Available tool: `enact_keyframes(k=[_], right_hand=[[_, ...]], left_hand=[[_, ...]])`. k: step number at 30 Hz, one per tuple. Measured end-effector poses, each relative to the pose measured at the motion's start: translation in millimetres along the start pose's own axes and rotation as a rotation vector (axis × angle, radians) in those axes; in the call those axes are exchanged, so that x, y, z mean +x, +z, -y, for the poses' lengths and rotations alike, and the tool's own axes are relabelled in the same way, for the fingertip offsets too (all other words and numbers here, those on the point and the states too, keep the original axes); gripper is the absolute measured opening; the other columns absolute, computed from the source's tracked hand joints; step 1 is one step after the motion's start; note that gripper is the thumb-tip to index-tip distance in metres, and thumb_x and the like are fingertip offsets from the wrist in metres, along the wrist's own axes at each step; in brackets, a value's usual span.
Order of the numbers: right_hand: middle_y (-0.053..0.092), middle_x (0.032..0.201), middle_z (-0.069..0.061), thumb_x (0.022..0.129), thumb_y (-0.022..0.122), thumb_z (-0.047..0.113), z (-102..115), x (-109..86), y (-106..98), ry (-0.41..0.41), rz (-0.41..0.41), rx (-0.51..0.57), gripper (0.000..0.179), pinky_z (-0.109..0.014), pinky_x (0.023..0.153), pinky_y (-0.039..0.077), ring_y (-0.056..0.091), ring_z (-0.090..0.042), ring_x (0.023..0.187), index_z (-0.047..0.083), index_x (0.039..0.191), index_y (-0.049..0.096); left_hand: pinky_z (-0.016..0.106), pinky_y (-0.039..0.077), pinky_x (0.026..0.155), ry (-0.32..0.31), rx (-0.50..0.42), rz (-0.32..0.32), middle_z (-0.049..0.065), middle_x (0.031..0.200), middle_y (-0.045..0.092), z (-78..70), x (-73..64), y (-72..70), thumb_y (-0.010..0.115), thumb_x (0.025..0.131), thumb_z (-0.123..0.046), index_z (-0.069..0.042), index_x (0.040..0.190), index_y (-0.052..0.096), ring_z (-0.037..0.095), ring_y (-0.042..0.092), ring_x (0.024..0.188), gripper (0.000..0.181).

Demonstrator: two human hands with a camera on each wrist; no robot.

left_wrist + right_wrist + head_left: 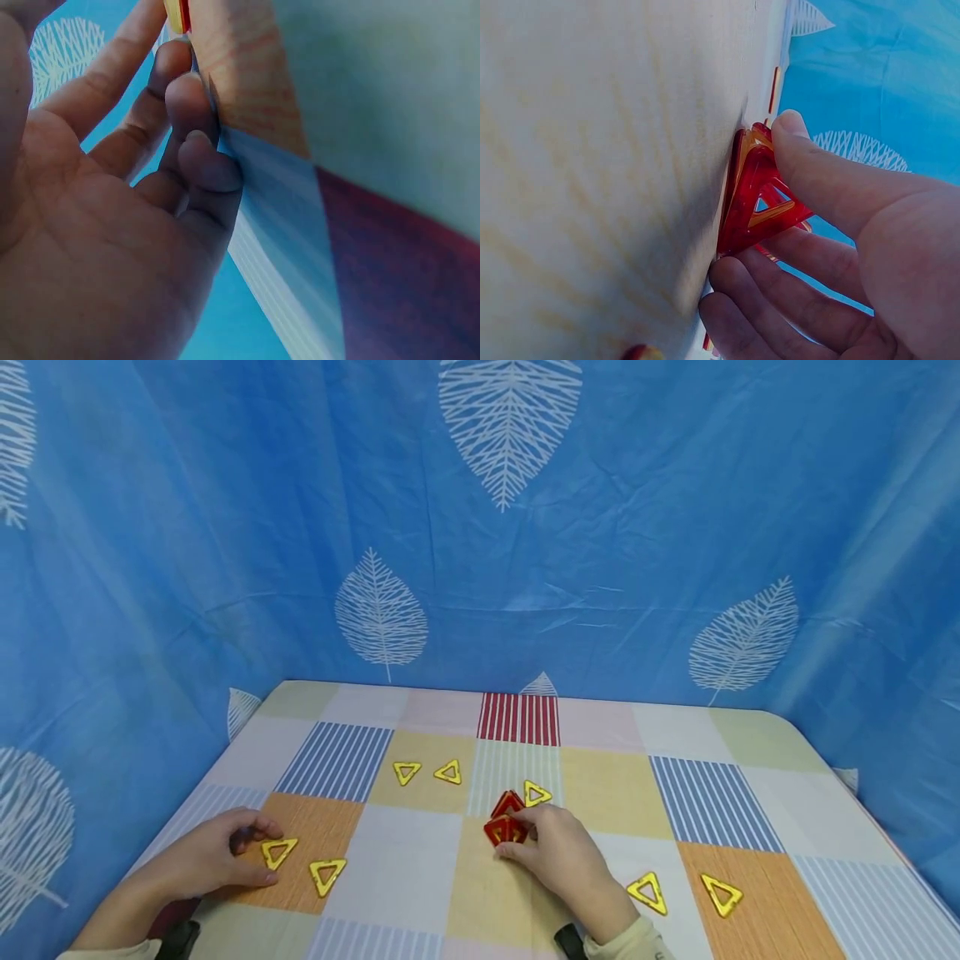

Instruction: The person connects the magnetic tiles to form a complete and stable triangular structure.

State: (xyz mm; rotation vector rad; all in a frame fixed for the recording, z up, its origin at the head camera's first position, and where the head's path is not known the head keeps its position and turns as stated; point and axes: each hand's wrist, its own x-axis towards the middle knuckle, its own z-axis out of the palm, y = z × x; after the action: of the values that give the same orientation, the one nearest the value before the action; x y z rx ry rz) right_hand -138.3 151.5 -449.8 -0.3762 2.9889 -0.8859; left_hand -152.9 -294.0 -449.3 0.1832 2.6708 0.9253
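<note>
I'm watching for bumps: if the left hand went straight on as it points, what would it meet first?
Probably the nearest yellow triangle, right in front of the left hand; whether they touch is unclear.

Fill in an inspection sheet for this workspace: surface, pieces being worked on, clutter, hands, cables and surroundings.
Surface: table with a patchwork-print cover of plain and striped blocks.
Job's things: seven yellow triangular frames lie apart on the cover; a red triangular-frame assembly stands near the middle.
Clutter: nothing seen.
Left hand: loosely curved beside the leftmost of the yellow frames; contact cannot be told.
Right hand: holds the red assembly between thumb and fingers.
Cables: nothing seen.
Surroundings: blue curtain with a white leaf print, behind the table and at both sides.
</note>
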Motion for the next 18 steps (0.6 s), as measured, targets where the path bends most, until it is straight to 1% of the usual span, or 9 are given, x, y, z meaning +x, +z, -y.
enact_keyframes(k=[4,6,9,10,13,15,17,18], right_hand=[[0.070,0.092,-0.002,0.078,0.087,0.033,0,0.1,0,0.000,0.002,0.006,0.045,-0.030,0.063,0.044,0.050,-0.011,0.073,0.003,0.109,0.076],[0.070,0.092,-0.001,0.078,0.087,0.033,0,0.3,0,-0.001,0.002,0.007,0.045,-0.030,0.063,0.044,0.050,-0.011,0.073,0.003,0.109,0.076],[0.069,0.091,-0.001,0.078,0.087,0.034,0,0.4,0,0.000,0.002,0.006,0.045,-0.029,0.062,0.043,0.050,-0.011,0.073,0.003,0.109,0.076],[0.069,0.092,-0.001,0.078,0.087,0.034,0,0.4,0,0.000,0.002,0.005,0.045,-0.029,0.063,0.043,0.050,-0.011,0.073,0.003,0.109,0.076],[0.070,0.093,-0.001,0.078,0.087,0.034,0,0.2,-1,0.003,0.003,0.003,0.045,-0.030,0.063,0.044,0.050,-0.011,0.074,0.003,0.110,0.076],[0.070,0.094,-0.001,0.078,0.087,0.035,0,0.4,-1,0.001,0.004,0.003,0.046,-0.030,0.064,0.044,0.050,-0.011,0.074,0.003,0.110,0.076],[0.070,0.094,-0.001,0.078,0.087,0.035,0,0.5,-1,0.004,0.006,0.006,0.046,-0.030,0.064,0.044,0.050,-0.011,0.074,0.003,0.110,0.076],[0.070,0.094,-0.001,0.078,0.087,0.035,1,0.7,-2,0.004,0.007,0.009,0.047,-0.030,0.063,0.044,0.050,-0.011,0.074,0.003,0.110,0.076]], left_hand=[[0.033,0.043,0.073,0.019,0.006,-0.002,0.003,0.102,0.061,0.0,-0.5,-0.6,0.092,0.072,-0.033,-0.003,0.113,0.068,0.022,0.049,0.088,0.056],[0.031,0.043,0.071,0.008,0.006,-0.007,0.003,0.100,0.061,-1.0,-1.4,-0.5,0.092,0.071,-0.032,-0.003,0.112,0.068,0.021,0.049,0.087,0.056],[0.031,0.043,0.069,-0.005,0.010,-0.018,0.003,0.096,0.059,-4.4,-2.3,-0.2,0.092,0.072,-0.032,-0.003,0.111,0.068,0.021,0.049,0.085,0.055],[0.030,0.042,0.068,-0.018,0.010,-0.024,0.003,0.094,0.059,-6.3,-2.6,0.4,0.092,0.071,-0.033,-0.003,0.110,0.068,0.021,0.049,0.085,0.054],[0.030,0.042,0.066,-0.025,0.008,-0.036,0.003,0.089,0.057,-13.4,-2.4,2.0,0.092,0.072,-0.035,-0.004,0.109,0.068,0.020,0.050,0.083,0.054],[0.030,0.043,0.065,-0.016,-0.004,-0.041,0.003,0.089,0.057,-19.6,-2.1,3.4,0.091,0.073,-0.036,-0.004,0.112,0.067,0.020,0.050,0.082,0.056],[0.029,0.044,0.065,0.011,-0.024,-0.047,0.004,0.090,0.056,-27.1,-1.2,5.4,0.090,0.075,-0.036,-0.005,0.117,0.067,0.020,0.051,0.082,0.058],[0.029,0.045,0.064,0.035,-0.038,-0.050,0.004,0.090,0.056,-31.3,-0.4,6.6,0.089,0.076,-0.036,-0.005,0.120,0.066,0.021,0.051,0.081,0.059]])
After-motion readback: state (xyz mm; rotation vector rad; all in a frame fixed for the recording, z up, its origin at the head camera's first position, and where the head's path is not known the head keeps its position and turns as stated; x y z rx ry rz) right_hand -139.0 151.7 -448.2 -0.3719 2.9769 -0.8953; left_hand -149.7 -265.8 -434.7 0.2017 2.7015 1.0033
